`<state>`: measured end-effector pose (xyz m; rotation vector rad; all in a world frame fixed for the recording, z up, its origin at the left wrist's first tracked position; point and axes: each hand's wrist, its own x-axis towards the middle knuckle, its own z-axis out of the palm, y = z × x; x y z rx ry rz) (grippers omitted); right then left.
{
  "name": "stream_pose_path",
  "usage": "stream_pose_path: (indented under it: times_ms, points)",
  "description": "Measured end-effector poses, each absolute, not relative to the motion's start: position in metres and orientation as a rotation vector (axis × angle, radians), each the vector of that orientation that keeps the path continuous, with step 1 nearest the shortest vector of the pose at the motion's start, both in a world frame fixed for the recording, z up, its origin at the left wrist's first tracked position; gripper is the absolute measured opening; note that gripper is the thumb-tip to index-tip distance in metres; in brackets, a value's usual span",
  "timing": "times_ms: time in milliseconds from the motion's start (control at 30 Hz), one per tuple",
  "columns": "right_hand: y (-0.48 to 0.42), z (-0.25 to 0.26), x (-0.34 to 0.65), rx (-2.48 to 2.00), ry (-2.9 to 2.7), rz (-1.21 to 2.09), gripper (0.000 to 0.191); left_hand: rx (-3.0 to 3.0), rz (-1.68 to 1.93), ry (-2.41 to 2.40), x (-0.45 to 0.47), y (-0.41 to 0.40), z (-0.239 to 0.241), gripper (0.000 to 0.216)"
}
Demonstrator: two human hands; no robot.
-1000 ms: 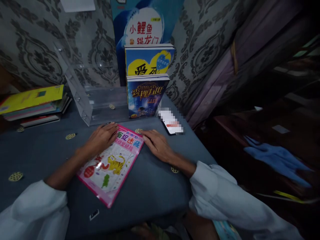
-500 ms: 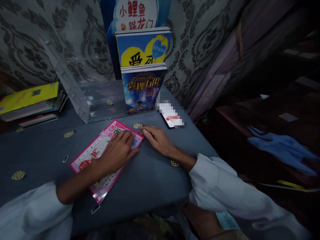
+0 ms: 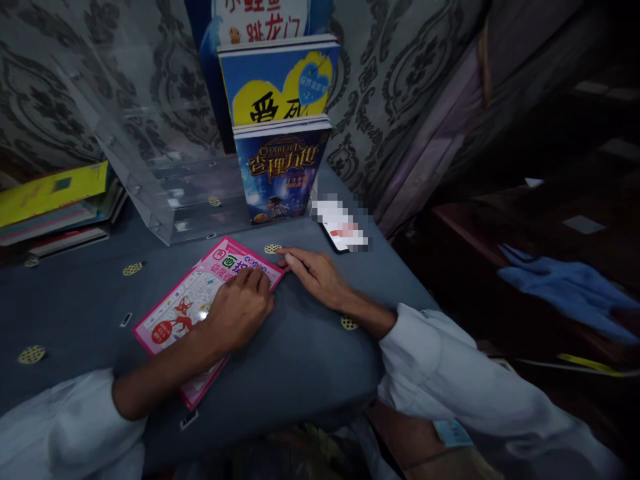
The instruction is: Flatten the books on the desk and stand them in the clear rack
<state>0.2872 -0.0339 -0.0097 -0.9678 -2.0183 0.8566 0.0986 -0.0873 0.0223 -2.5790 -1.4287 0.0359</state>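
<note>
The pink book (image 3: 177,313) lies flat on the tabletop (image 3: 300,357). The left hand (image 3: 243,310) presses it and the right hand (image 3: 315,277) touches its corner, fingers together, gripping nothing. A push could slide it into the phone (image 3: 343,233).

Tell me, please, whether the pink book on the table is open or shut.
Shut: the pink book lies flat, cover up, title and fox picture showing, the left hand resting on it.
</note>
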Motion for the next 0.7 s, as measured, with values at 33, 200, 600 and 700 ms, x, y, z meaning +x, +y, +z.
stream_pose_path:
  times_ms: [33, 200, 600, 700]
  points:
    - [-0.034, -0.009, 0.287, -0.967, -2.011, 0.858, 0.046, -2.582, 0.038, -1.434, 0.099, -0.087, 0.023, 0.020]
    - [-0.034, -0.006, 0.288, -0.951, -1.979, 0.841, 0.046, -2.606, 0.070, -1.487, 0.098, -0.086, 0.029, 0.024]
    - [-0.039, -0.001, 0.289, -0.899, -1.924, 0.806, 0.046, -2.653, 0.131, -1.573, 0.097, -0.086, 0.037, 0.024]
    - [-0.041, 0.000, 0.289, -0.859, -1.935, 0.822, 0.044, -2.650, 0.137, -1.577, 0.097, -0.086, 0.037, 0.025]
